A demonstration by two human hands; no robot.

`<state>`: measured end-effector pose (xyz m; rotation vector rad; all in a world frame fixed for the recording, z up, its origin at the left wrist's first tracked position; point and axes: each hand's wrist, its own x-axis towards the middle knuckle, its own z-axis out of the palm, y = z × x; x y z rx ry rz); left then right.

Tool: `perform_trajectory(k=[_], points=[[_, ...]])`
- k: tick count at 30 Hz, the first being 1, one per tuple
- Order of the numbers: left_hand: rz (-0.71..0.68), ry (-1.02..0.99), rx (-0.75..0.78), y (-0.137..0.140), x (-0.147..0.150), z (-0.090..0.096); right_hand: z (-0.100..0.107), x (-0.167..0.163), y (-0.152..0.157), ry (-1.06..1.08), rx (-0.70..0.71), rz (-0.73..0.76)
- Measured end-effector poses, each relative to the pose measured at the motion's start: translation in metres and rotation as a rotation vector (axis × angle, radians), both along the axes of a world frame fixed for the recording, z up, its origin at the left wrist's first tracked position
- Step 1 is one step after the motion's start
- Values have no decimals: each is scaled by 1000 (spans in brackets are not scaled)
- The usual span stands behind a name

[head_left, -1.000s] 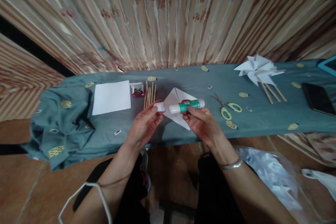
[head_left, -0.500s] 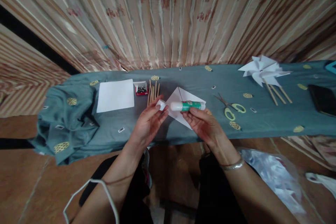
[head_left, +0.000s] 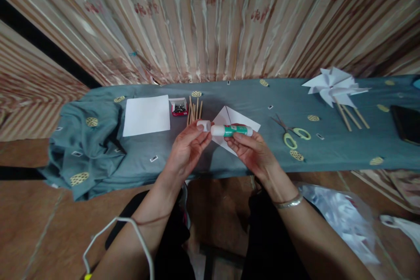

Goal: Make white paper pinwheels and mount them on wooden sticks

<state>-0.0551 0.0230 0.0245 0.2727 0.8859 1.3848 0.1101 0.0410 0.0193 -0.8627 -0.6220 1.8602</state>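
A white cap [head_left: 204, 125] is pinched in my left hand [head_left: 187, 146], its open side toward the glue stick. My right hand [head_left: 251, 148] grips the green and white glue stick [head_left: 235, 130], which lies level with its white end pointing left. Cap and stick end are very close; whether they touch I cannot tell. Beneath both hands a folded white paper [head_left: 223, 117] lies on the cloth, partly hidden by the glue stick and fingers. Just beyond my left hand are several thin wooden sticks [head_left: 194, 110], their near ends covered by the fingers.
On the green-grey tablecloth [head_left: 216, 96] lie a white sheet stack [head_left: 147, 116], a small red box of metal pins [head_left: 179, 108], scissors [head_left: 288, 131] with yellow-green handles, white paper pinwheels [head_left: 333, 87] on sticks and a dark phone [head_left: 405, 123]. Cloth bunches up at the left end.
My two hands have come closer together, bringing the cap up against or near the white end of the glue stick. The whole view has shifted slightly.
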Motion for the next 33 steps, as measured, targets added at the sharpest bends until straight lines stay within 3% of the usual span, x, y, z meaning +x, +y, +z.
perform_trajectory(k=[10, 21, 30, 33], points=[[17, 77, 68, -3, 2, -1, -6, -4, 1, -71, 19, -74], [16, 389, 178, -12, -6, -9, -14, -16, -7, -272, 125, -40], [-45, 395, -16, -27, -30, -15, -23, -20, -25, -558, 404, 149], [-3, 466, -50, -26, -51, -15, -21, -8, -23, -609, 452, 114]])
